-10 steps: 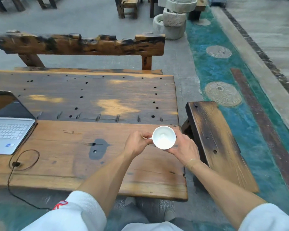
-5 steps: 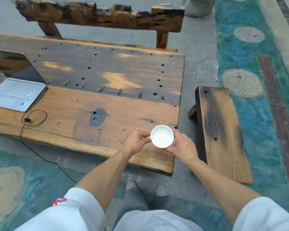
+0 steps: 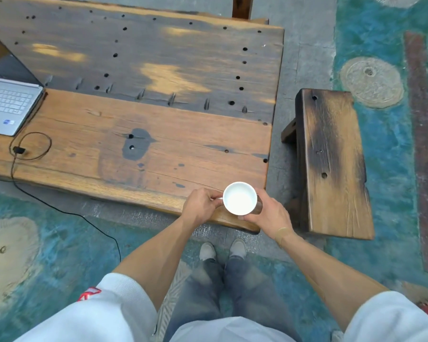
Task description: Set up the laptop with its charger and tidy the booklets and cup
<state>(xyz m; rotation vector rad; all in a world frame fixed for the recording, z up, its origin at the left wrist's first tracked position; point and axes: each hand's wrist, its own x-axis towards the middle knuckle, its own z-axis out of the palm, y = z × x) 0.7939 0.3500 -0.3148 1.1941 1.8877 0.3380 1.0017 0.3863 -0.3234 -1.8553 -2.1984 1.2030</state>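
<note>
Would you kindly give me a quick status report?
Both hands on white cup: left hand pinching handle, right hand cupping side. Cup over table's near right corner. Nothing in the way.

The person wears white sleeves [image 3: 104,314] pushed up well back from the fingers, the left one bearing a red mark [image 3: 88,293], a thin pale band [image 3: 281,234] at the right wrist, faded blue-grey jeans [image 3: 223,290] and grey shoes [image 3: 208,251].

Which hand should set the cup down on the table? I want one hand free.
Left, probably: the left hand pinches the white cup's handle, while the right hand only cradles its side.
</note>
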